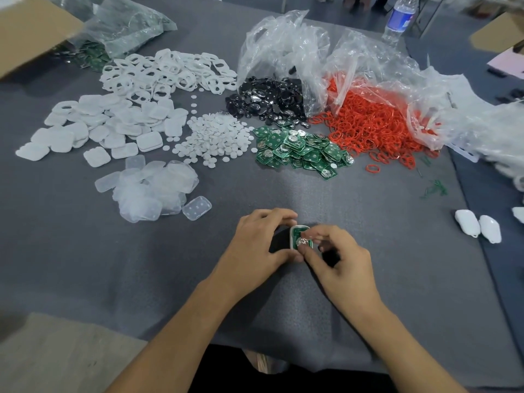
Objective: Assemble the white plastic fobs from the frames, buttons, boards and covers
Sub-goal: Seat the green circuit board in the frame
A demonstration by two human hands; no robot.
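A half-built fob [297,232], a white shell with a green board lying in it, sits low at the table's near middle. My left hand [255,248] grips the shell by its left side, fingers curled over its top and thumb under its lower end. My right hand [337,259] pinches the board's lower end with thumb and forefinger. Supplies lie beyond: white frames [167,70], white covers [107,123], small white round buttons [215,137], green boards [300,150] and clear covers [153,188].
Black oval pieces [269,99] and red rings [371,126] spill from crumpled clear bags [286,43]. Two finished white fobs [479,226] lie at the right. A water bottle [399,18] stands far right, a cardboard box [31,29] far left. Grey cloth [85,265] covers the table.
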